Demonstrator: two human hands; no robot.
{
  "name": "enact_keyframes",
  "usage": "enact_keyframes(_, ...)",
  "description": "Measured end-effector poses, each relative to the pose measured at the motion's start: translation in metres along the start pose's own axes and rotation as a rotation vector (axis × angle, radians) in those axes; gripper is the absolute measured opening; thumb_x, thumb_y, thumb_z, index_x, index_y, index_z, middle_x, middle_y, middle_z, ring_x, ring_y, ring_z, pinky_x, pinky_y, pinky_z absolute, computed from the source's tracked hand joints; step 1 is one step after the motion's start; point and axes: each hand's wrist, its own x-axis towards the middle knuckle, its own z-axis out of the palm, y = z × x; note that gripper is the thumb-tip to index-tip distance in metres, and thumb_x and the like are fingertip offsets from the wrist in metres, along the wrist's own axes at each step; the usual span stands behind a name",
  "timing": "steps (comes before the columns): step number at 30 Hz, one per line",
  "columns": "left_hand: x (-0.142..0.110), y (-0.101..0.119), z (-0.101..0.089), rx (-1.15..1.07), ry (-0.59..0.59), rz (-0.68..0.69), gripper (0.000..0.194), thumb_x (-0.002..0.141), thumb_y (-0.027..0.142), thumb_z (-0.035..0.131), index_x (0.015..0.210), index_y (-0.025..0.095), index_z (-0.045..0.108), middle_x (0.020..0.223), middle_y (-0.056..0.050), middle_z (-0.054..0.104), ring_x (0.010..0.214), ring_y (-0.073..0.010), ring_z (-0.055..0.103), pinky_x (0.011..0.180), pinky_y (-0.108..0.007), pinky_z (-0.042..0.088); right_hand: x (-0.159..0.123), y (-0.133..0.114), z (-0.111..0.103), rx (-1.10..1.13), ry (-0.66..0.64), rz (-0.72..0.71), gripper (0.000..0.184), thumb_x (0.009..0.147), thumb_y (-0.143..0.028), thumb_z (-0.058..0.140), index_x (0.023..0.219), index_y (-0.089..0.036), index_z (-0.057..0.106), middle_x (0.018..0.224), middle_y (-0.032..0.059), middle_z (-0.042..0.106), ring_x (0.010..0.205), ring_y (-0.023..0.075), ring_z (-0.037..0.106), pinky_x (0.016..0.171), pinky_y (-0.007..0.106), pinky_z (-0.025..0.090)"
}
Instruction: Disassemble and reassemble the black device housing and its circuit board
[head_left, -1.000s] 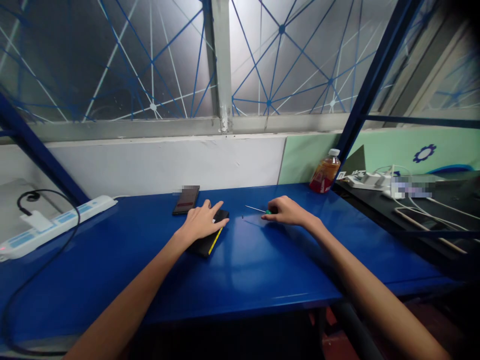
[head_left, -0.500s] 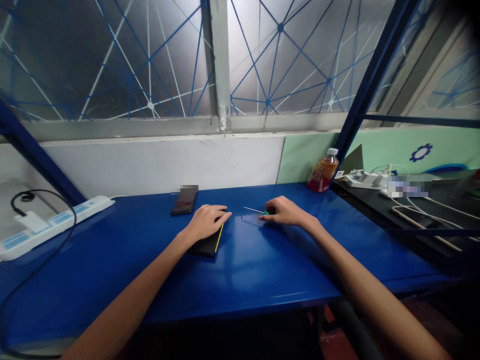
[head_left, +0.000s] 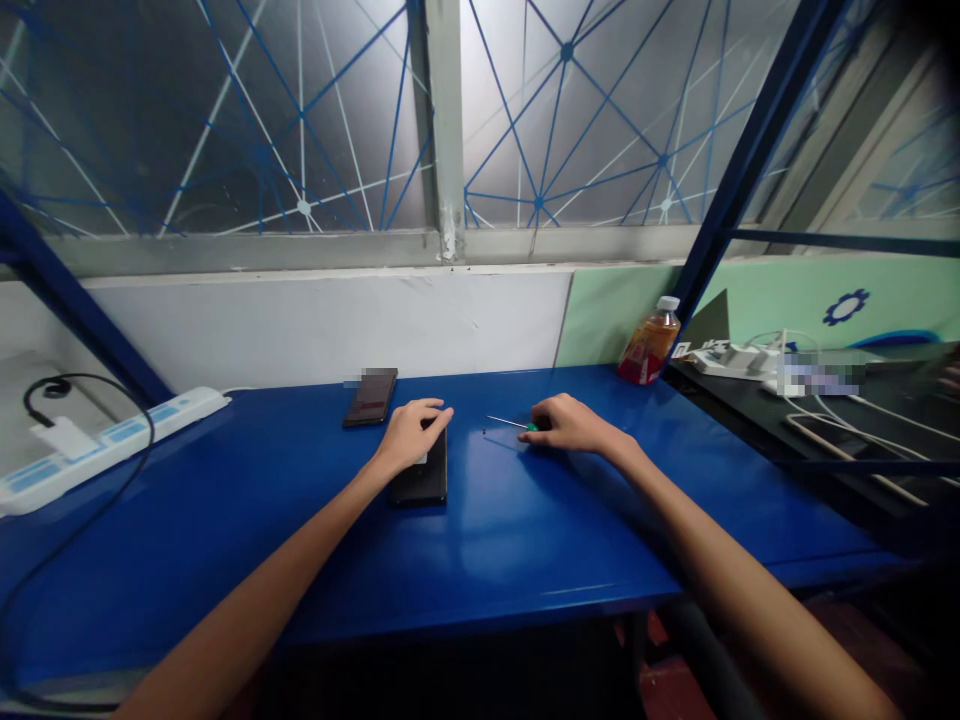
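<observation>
My left hand (head_left: pixel 409 434) lies over the far part of a flat black rectangular device (head_left: pixel 420 488), thumb along its right side and fingers curled over the far end. A pale patch shows on the device just under the palm; the hand hides the rest. A small screwdriver (head_left: pixel 507 423) with a thin metal shaft and green handle is held in my closed right hand (head_left: pixel 565 424), its shaft pointing left, low over the table. Tiny dark bits, perhaps screws (head_left: pixel 484 432), lie on the blue table (head_left: pixel 517 540) below the shaft.
A dark phone (head_left: pixel 370 397) lies behind my left hand. At the left is a white power strip (head_left: pixel 176 407) with a plug and black cable (head_left: pixel 146 460). A drink bottle (head_left: pixel 651 342) stands at the back right, near a blue post. Beyond are cables and chargers on a dark table (head_left: pixel 750 395).
My left hand has turned the black device so it lies straighter, and its yellow edge no longer shows. The right hand and screwdriver have stayed nearly still.
</observation>
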Motion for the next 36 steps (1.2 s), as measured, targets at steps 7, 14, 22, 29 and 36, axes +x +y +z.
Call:
enact_keyframes(7,0.001,-0.009,-0.004,-0.179,-0.047,0.153,0.035,0.092,0.040,0.048,0.081,0.021,0.075,0.103,-0.003,0.075,0.102,-0.0224,0.068,0.095,-0.035,0.051,-0.001,-0.002,-0.002,0.002,0.001,0.007,0.036,0.081,-0.050,0.062,0.066,-0.017,0.061,0.061,0.0026,0.059,0.054,0.0119,0.044,0.053,0.026,0.026)
enact_keyframes(14,0.000,-0.003,-0.002,-0.030,0.014,0.183,0.038,0.095,0.040,0.045,0.079,0.023,0.075,0.098,-0.002,0.075,0.097,-0.0214,0.067,0.090,-0.035,0.049,-0.001,-0.001,-0.002,-0.005,0.015,0.008,0.037,0.081,-0.051,0.062,0.065,-0.017,0.062,0.060,0.0021,0.056,0.053,0.0118,0.042,0.052,0.026,0.025)
enact_keyframes(22,0.002,-0.006,-0.002,0.042,-0.156,0.214,0.040,0.097,0.042,0.041,0.084,0.026,0.075,0.115,0.000,0.070,0.113,-0.0215,0.059,0.098,-0.038,0.041,-0.003,-0.004,-0.004,-0.004,0.003,0.010,0.036,0.080,-0.050,0.062,0.065,-0.018,0.059,0.060,0.0012,0.056,0.054,0.0115,0.043,0.052,0.026,0.026)
enact_keyframes(29,-0.002,0.008,0.001,0.182,-0.029,-0.008,0.054,0.099,0.048,0.033,0.070,0.022,0.071,0.105,-0.002,0.072,0.108,-0.0265,0.057,0.099,-0.050,0.033,-0.001,0.000,-0.001,-0.017,0.004,-0.004,0.039,0.081,-0.052,0.061,0.064,-0.017,0.058,0.059,0.0013,0.055,0.053,0.0110,0.042,0.051,0.025,0.025)
enact_keyframes(36,-0.002,0.005,-0.003,0.133,-0.116,0.167,0.051,0.099,0.045,0.036,0.070,0.020,0.071,0.096,-0.004,0.073,0.098,-0.0209,0.062,0.095,-0.036,0.037,-0.002,-0.002,-0.002,0.001,-0.017,-0.001,0.039,0.081,-0.052,0.061,0.065,-0.017,0.059,0.059,0.0014,0.055,0.053,0.0108,0.041,0.052,0.025,0.025)
